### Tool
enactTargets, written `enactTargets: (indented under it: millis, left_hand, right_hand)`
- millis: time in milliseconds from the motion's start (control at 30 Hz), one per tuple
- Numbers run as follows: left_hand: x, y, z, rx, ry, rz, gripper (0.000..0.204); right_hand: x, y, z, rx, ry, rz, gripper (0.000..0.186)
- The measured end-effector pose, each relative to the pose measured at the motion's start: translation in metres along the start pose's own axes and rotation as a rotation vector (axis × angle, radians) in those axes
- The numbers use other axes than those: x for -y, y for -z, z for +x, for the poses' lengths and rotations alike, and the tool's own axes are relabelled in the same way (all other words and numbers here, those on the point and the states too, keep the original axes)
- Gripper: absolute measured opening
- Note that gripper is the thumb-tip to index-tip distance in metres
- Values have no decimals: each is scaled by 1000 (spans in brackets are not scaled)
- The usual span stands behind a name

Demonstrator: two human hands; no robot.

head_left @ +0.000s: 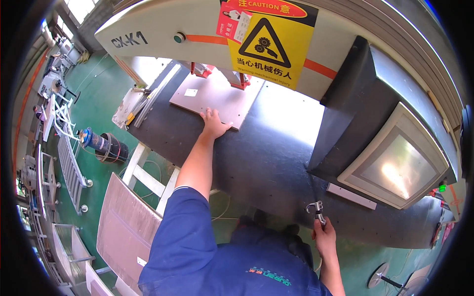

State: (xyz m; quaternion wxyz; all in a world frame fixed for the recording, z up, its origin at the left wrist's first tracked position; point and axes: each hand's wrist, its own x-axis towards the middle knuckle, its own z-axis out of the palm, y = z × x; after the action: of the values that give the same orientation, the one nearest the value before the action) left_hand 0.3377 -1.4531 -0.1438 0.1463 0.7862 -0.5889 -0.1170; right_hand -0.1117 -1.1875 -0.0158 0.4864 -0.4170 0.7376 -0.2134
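Observation:
A flat, light brown-pink board (217, 96) lies on the dark machine table (247, 158), its far part under red-tipped clamps (241, 81). My left hand (215, 124) rests on the board's near edge with the fingers spread on top and the thumb out to the right. A small white label (190, 92) is stuck on the board. At the table's near edge, on the right, my right hand (324, 237) is closed round the handle of a silver air blow gun (317, 211). Its curved lever points up and left, clear of the palm.
A machine beam (163, 42) with a yellow warning sign (274, 49) spans above the board. To the right stands a slanted control screen (400, 165), with a pale strip (351, 196) before it. Left are metal bars (148, 106), a curved board (126, 222) on a white frame, and a dark drum (112, 148).

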Motion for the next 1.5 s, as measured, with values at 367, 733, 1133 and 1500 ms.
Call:
enactTargets:
  millis: [367,733,1133,1500]
  left_hand:
    - [0,6,-7,-32,54,-25,89]
    - [-37,25,0,12,367,-99,99]
    - [-32,32,0,61,352,-42,97]
    - [-74,172,-9,-770,-208,-509,74]
  right_hand:
    - [-9,-8,-2,106,45,-97,31]
    - [-26,0,-13,62,-70,2,30]
    - [-34,13,-22,-29,-79,-33,28]
    - [-45,13,-30,84,-103,65,24]
